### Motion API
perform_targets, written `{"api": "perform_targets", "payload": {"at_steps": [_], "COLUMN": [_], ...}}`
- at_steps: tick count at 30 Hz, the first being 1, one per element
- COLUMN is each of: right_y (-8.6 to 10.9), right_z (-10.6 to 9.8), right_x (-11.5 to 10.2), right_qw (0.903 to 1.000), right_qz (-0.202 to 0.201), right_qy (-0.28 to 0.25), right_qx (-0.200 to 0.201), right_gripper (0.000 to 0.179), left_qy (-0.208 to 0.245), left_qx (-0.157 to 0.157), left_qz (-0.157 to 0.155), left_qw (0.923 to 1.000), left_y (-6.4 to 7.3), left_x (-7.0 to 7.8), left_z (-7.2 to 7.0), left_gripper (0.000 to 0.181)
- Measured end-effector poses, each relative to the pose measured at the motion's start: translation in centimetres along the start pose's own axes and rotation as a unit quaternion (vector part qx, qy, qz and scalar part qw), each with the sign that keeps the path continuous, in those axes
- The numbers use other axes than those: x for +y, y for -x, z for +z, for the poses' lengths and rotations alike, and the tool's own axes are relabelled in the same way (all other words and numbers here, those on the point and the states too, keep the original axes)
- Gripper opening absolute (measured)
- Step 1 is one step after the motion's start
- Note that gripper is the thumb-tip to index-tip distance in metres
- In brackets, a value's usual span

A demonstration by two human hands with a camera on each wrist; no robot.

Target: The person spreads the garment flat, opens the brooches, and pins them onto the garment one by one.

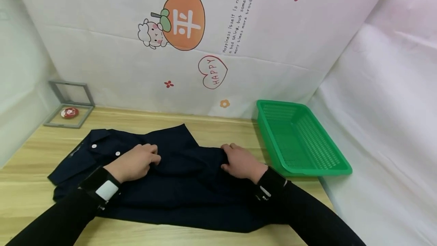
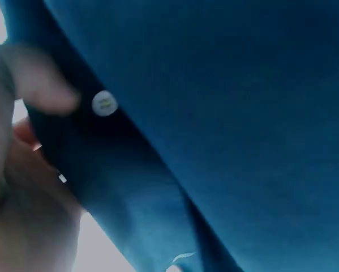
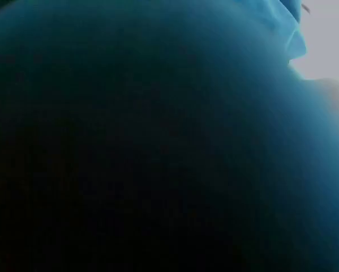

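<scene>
A dark navy shirt [image 1: 177,181] lies spread sideways, its collar and white buttons toward the left. My left hand [image 1: 134,163] pinches the cloth near the middle of the shirt. In the left wrist view, the thumb and fingers of that hand [image 2: 30,141] are on either side of the fabric, close to a white button [image 2: 104,103]. Farther right, my right hand [image 1: 242,162] grips the shirt's upper edge with curled fingers. Dark cloth [image 3: 158,141] fills most of the right wrist view and hides nearly all of that hand.
A green plastic basket [image 1: 283,158] stands to the right of the shirt, close to my right hand. At the back left is an open grey frame [image 1: 80,121] with a small red-and-white item [image 1: 69,112] in it. A printed white sheet [image 1: 259,75] rises behind the wooden table [image 1: 24,189].
</scene>
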State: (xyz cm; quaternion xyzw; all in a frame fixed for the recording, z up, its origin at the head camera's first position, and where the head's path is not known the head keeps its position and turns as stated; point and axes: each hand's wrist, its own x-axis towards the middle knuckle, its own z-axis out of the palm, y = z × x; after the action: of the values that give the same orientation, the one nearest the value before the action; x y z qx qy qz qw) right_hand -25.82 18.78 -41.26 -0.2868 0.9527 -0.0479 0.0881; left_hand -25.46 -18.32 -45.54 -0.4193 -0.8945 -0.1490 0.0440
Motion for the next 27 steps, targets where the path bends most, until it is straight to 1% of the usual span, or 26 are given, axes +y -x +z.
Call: {"api": "perform_targets", "payload": {"at_steps": [1,2,3,5,7,8,9,10,12,13,14,15,17,19,20,21,22,23,25,27], "right_y": [-0.2,-0.3,-0.5,-0.8,-0.9,-0.9,-0.8,-0.7,-0.4,-0.2,0.1,0.3,0.7,1.0,1.1,1.2,1.2,1.2,1.1,0.6], "right_z": [0.1,0.2,0.3,0.6,0.7,0.6,0.6,0.6,0.5,0.4,0.5,0.5,0.7,1.0,1.1,1.1,1.2,1.2,1.1,0.7], "right_x": [0.0,0.0,0.0,0.1,0.1,-0.1,-0.3,-0.6,-1.6,-2.1,-2.7,-3.4,-4.6,-5.7,-6.1,-6.4,-6.7,-6.8,-6.7,-6.1], "right_qw": [0.9998,0.9993,0.9989,0.9987,0.9974,0.9954,0.9917,0.9861,0.9704,0.9628,0.9567,0.9514,0.9435,0.9372,0.9350,0.9323,0.9298,0.9293,0.9296,0.9321], "right_qz": [0.019,0.032,0.036,0.019,-0.031,-0.067,-0.111,-0.156,-0.239,-0.270,-0.291,-0.306,-0.319,-0.318,-0.317,-0.319,-0.324,-0.326,-0.323,-0.312], "right_qy": [-0.003,-0.012,-0.020,-0.041,-0.063,-0.067,-0.065,-0.056,-0.034,-0.011,0.010,0.033,0.079,0.119,0.126,0.130,0.127,0.113,0.063,-0.002], "right_qx": [-0.009,-0.018,-0.023,-0.024,-0.016,-0.011,-0.006,-0.003,0.004,0.003,-0.003,-0.012,-0.043,-0.079,-0.096,-0.109,-0.119,-0.132,-0.166,-0.183], "right_gripper": [0.055,0.059,0.058,0.041,0.022,0.017,0.017,0.021,0.028,0.029,0.029,0.029,0.030,0.028,0.027,0.027,0.027,0.025,0.021,0.021], "left_qy": [0.005,0.013,0.022,0.041,0.062,0.072,0.082,0.090,0.101,0.103,0.104,0.105,0.102,0.089,0.083,0.073,0.059,0.045,0.015,-0.016], "left_qx": [-0.009,-0.019,-0.029,-0.047,-0.059,-0.062,-0.064,-0.065,-0.062,-0.057,-0.049,-0.040,-0.022,-0.009,-0.005,-0.004,-0.002,0.000,0.004,0.016], "left_qz": [-0.004,-0.010,-0.017,-0.039,-0.063,-0.075,-0.086,-0.095,-0.107,-0.110,-0.114,-0.119,-0.129,-0.133,-0.130,-0.124,-0.115,-0.104,-0.086,-0.074], "left_qw": [0.9999,0.9997,0.9992,0.9973,0.9944,0.9927,0.9909,0.9892,0.9872,0.9870,0.9868,0.9866,0.9861,0.9871,0.9880,0.9895,0.9916,0.9936,0.9962,0.9970], "left_y": [0.2,0.5,0.7,1.2,1.5,1.6,1.7,1.7,1.7,1.7,1.6,1.4,1.1,0.9,0.7,0.6,0.6,0.5,0.6,0.7], "left_x": [0.2,0.4,0.5,0.7,0.7,0.7,0.7,0.7,0.7,0.8,0.8,0.9,1.1,1.2,1.2,1.2,1.2,1.2,1.1,1.0], "left_z": [0.0,0.1,0.1,0.1,0.2,0.2,0.2,0.2,0.0,-0.1,-0.1,-0.2,-0.2,-0.1,0.0,0.2,0.3,0.5,0.8,1.0], "left_gripper": [0.033,0.030,0.028,0.026,0.024,0.023,0.021,0.019,0.012,0.011,0.013,0.021,0.042,0.065,0.075,0.081,0.081,0.078,0.057,0.034]}}
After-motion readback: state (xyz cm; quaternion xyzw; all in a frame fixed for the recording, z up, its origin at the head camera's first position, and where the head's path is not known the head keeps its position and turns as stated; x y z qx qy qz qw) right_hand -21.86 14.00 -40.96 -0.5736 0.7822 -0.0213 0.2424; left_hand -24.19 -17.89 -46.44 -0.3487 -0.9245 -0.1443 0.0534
